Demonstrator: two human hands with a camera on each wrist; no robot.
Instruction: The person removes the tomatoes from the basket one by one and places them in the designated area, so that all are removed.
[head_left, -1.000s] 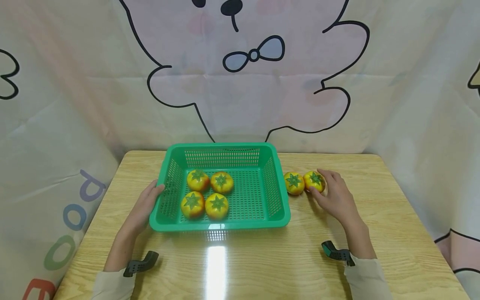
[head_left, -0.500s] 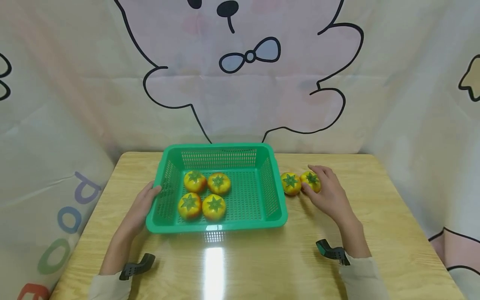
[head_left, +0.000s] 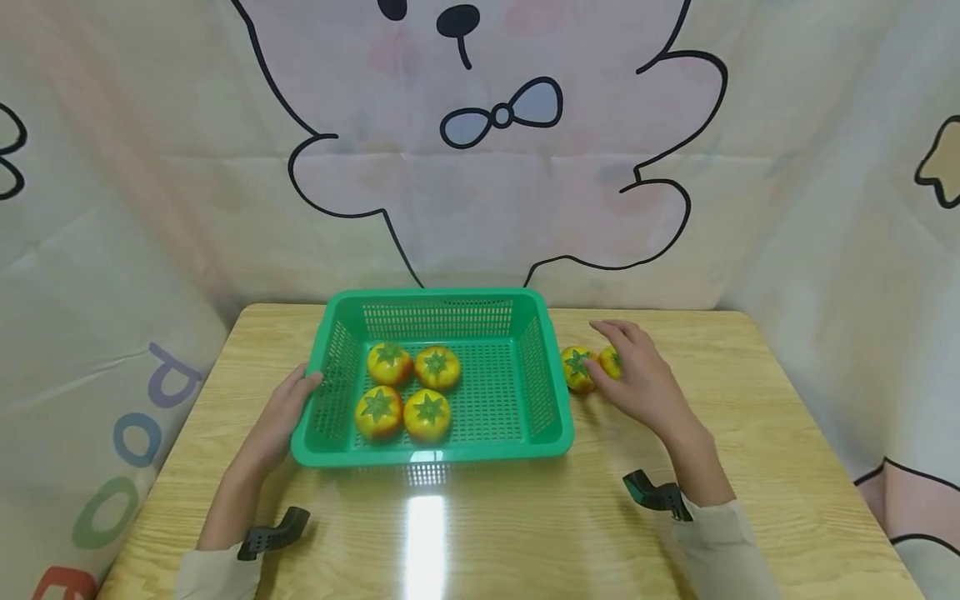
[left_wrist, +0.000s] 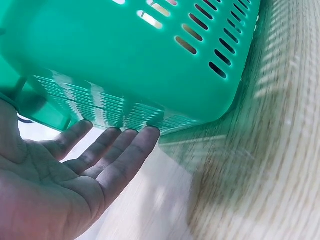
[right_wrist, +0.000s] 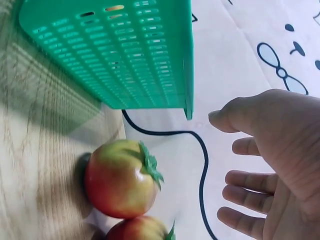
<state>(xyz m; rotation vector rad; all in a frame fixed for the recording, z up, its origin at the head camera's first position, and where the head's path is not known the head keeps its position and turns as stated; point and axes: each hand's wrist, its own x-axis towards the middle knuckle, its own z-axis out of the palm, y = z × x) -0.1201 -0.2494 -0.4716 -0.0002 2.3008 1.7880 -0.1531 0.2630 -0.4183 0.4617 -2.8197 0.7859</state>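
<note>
Presently, in the head view, the left hand (head_left: 276,419) grips the basket (head_left: 491,392) at its left rim, thumb on top, with four tomatoes (head_left: 427,415) toward the basket's left side, while the right hand (head_left: 637,377) hangs over two tomatoes (head_left: 577,379) right of the basket. From the left wrist, slightly bent fingers (left_wrist: 131,162) meet the basket's outer wall. From the right wrist, thumb and fingers stand well apart, holding nothing, above the tomatoes beside the basket.

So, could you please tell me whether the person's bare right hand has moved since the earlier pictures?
Yes: against the pale wooden table, the right hand has moved left in the head view, toward the green perforated plastic basket.
</note>
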